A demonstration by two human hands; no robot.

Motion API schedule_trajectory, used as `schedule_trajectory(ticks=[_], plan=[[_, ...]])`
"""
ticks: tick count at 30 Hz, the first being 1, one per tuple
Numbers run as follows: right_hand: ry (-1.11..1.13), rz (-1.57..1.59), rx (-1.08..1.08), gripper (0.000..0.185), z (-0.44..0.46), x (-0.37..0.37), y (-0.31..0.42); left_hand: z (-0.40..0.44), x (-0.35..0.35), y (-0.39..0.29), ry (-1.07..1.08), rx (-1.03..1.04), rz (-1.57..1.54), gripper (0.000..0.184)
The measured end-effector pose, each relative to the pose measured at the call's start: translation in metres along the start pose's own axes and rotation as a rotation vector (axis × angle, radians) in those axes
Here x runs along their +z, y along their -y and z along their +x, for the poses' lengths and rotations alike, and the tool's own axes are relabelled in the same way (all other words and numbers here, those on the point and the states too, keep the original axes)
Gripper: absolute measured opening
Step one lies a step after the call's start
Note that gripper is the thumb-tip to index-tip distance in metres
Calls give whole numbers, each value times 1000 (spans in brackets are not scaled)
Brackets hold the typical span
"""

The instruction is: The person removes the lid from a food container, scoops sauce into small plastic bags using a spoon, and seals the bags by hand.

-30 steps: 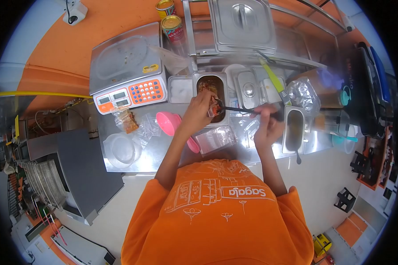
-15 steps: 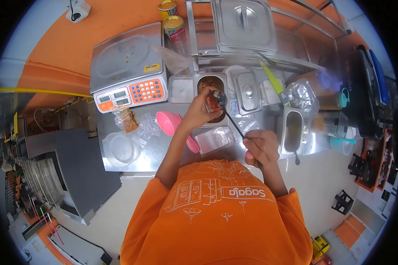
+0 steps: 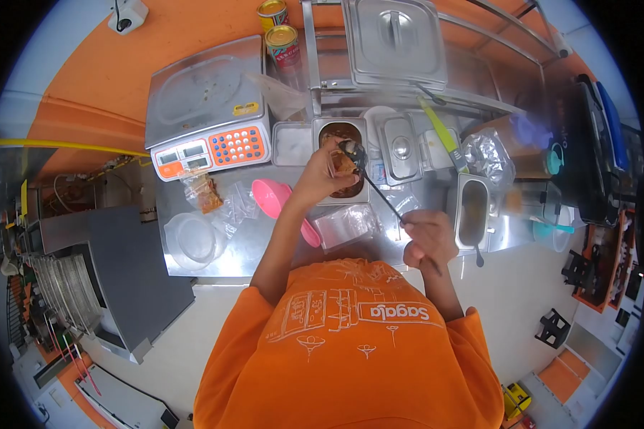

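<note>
My left hand [image 3: 318,171] is closed over the steel food pan [image 3: 365,194], pinching what looks like a small clear plastic bag [image 3: 343,164] with orange-brown food in it. My right hand [image 3: 431,239] grips the long dark handle of a ladle [image 3: 385,199]. The ladle's bowl is up at the bag's mouth, beside my left fingertips; whether it is inside the bag I cannot tell. Reddish-brown sauce with bits shows in the pan below. A filled clear bag [image 3: 208,196] of similar food lies on the steel table at the left.
A digital scale [image 3: 207,143] stands at the back left. Near my left forearm is a pink scoop [image 3: 270,198], with flat plastic bags [image 3: 347,226] beside it. To the right are a lidded pan [image 3: 401,150], another pan holding a spoon [image 3: 473,211] and a green-handled tool [image 3: 442,134].
My right hand has shifted slightly right and down with the ladle handle. The ladle bowl has moved a little left and up at the bag's mouth. My left hand stays nearly in place.
</note>
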State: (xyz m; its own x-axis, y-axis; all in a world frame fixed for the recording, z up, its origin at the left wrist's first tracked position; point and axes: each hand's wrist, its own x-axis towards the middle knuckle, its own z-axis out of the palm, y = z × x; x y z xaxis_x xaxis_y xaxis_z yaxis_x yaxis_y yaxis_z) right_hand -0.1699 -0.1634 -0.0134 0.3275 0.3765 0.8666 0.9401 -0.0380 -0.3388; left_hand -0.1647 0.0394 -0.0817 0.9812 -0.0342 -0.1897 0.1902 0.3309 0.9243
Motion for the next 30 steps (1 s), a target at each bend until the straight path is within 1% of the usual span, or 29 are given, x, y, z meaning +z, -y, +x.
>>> schedule_trajectory(ticks=[3, 5, 6, 9, 12, 15, 17, 18, 21, 24, 27, 28, 30], plan=[[-238, 27, 89, 26, -7, 8, -5, -1, -2, -4, 57, -44, -77, 59], [-346, 19, 185, 27, -3, 9, -2, 0, -8, -2, 99, -94, -105, 61], [-367, 22, 187, 28, -3, 9, -4, 1, -11, 0, 122, -123, -113, 62], [-496, 100, 274, 26, -2, 11, -6, 3, -9, 7, 117, -111, -251, 63], [-512, 160, 406, 28, -1, 4, -9, 2, -12, 3, 181, -154, -208, 57], [-546, 156, 561, 30, 7, 0, -11, -2, -2, -6, 111, -110, -95, 53], [-559, 123, 671, 30, 17, -3, -10, -1, -2, -12, 132, -16, 347, 50], [-520, 50, 692, 28, 22, -4, -9, 0, -2, -13, 140, 33, 567, 48], [-318, -7, 537, 26, 27, -10, -17, 4, 1, -5, 134, 273, 654, 46], [-135, -58, 488, 19, 39, -11, -15, 0, 8, -10, 115, 269, 702, 45], [-69, -14, 429, 14, 46, -5, -17, -1, 10, -11, 102, 311, 777, 46], [-52, 20, 495, 12, 44, -4, -16, -1, 10, -10, 112, 302, 771, 46], [-24, 22, 511, 12, 46, 0, -16, -1, 8, -8, 132, 285, 759, 45]])
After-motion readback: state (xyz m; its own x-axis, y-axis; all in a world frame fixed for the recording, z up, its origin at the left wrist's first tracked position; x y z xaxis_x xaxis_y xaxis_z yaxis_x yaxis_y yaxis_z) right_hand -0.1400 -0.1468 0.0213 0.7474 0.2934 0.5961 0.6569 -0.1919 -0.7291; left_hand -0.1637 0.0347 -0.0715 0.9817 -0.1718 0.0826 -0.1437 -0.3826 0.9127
